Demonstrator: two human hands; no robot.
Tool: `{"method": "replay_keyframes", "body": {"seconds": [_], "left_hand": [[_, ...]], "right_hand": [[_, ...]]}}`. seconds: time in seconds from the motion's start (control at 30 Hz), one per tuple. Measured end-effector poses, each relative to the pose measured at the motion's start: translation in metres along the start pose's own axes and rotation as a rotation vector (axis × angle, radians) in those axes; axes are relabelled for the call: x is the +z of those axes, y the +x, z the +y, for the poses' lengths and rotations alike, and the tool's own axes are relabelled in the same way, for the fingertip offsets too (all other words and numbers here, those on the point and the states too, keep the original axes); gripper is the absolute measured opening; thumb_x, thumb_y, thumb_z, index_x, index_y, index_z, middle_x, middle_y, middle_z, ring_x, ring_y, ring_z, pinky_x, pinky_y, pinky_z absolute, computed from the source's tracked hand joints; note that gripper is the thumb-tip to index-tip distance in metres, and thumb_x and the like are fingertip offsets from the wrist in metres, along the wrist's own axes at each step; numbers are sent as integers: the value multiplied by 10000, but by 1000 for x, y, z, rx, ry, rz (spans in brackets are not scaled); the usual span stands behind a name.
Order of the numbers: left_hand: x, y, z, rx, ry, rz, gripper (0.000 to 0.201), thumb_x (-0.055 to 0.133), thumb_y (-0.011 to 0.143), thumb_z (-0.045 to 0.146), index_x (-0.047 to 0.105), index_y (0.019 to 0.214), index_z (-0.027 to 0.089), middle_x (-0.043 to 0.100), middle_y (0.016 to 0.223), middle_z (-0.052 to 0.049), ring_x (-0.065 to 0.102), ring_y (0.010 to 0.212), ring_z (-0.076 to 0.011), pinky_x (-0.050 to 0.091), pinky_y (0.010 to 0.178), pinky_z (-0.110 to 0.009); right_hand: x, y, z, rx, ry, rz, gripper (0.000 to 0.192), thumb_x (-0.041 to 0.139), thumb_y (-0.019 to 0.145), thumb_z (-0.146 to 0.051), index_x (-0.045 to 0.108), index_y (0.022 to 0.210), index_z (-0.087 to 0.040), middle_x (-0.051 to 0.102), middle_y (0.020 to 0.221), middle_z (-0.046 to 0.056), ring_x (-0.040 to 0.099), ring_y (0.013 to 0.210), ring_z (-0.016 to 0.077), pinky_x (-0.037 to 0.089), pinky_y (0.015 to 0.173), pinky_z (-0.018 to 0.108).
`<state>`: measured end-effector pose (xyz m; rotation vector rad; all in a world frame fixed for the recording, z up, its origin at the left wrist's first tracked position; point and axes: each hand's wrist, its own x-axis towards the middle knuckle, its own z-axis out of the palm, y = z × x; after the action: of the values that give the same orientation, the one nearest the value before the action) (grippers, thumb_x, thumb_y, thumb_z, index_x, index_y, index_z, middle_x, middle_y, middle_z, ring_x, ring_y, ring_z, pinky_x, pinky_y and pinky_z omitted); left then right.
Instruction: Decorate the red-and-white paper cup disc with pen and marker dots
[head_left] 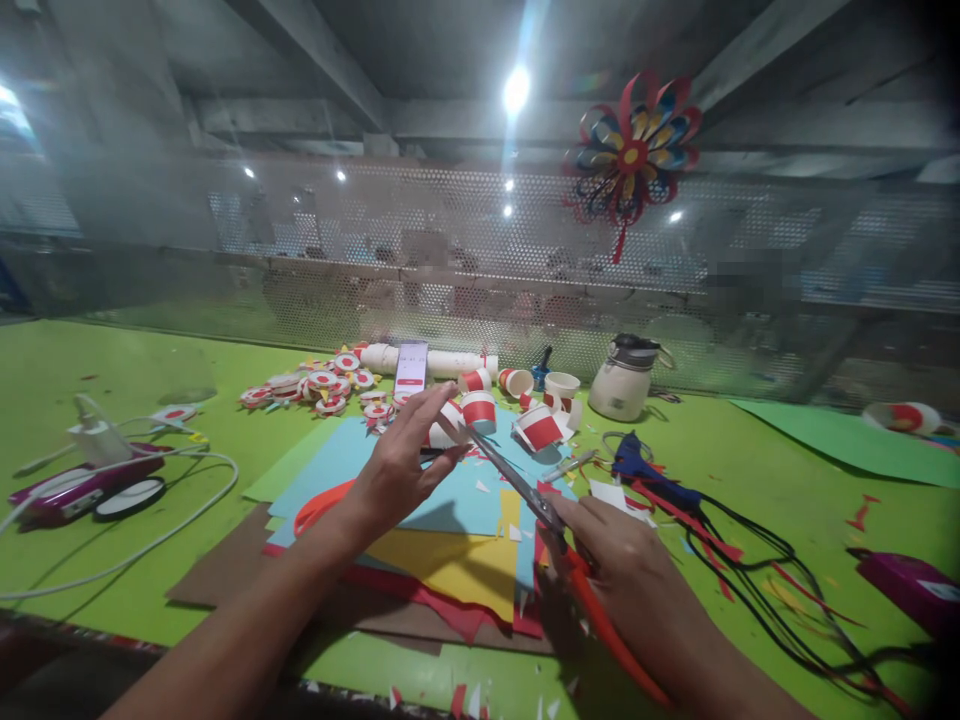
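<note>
Two hands work close together over the green worktop (112,370): my left hand (397,465) pinches a small red-and-white paper cup (444,425) in its fingers, and my right hand (622,560) grips the orange-handled steel scissors (525,490). I judge the open blades, tips at the cup just beside those fingers, could nick a fingertip or crush the thin cup if the cut wanders.

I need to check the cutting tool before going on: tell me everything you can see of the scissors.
The scissors have long grey metal blades and orange-red handles. The right hand grips the handles, low and right of centre. The blades slant up-left above the coloured paper sheets; their tips meet a red-and-white paper piece pinched in the left hand.
</note>
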<state>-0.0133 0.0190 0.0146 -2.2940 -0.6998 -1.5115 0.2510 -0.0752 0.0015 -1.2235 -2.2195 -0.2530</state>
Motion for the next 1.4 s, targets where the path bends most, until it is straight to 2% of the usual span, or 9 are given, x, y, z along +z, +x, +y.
{"method": "replay_keyframes", "body": {"seconds": [0.17,0.63,0.9,1.1,1.4], "left_hand": [[2,0,4,-27,-16,29,731,681,934,155,346,1580,231,643,1363,-152,610,1305,-267,578,1080,-477],[5,1,7,-18,-12,84,740,682,939,163,333,1585,256,645,1359,-135,615,1298,-261,571,1106,-463],[4,0,6,-19,-3,80,751,687,928,145,337,1584,249,641,1355,-135,609,1307,-264,570,1104,-467],[3,1,6,-14,7,57,724,673,924,125,362,1571,215,641,1339,-151,615,1288,-261,578,1081,-445],[4,-1,6,3,33,46,716,664,914,105,365,1558,199,636,1332,-163,618,1281,-270,593,1049,-463]], "right_hand": [[2,-1,-1,-20,3,77,365,578,841,-88,724,1168,-159,731,805,85,683,660,226,484,594,306],[-4,3,0,-82,25,62,247,595,858,-88,726,1056,-156,710,743,53,643,610,186,445,559,272],[-3,4,4,-91,4,61,343,573,880,-109,699,1196,-149,684,779,64,633,657,202,464,586,286],[-3,4,2,-71,46,66,371,556,861,-69,694,1195,-149,675,809,68,658,683,210,503,604,295],[-3,2,7,-106,-117,96,454,489,822,-32,689,1224,-99,667,773,84,637,642,214,481,576,298]]}}
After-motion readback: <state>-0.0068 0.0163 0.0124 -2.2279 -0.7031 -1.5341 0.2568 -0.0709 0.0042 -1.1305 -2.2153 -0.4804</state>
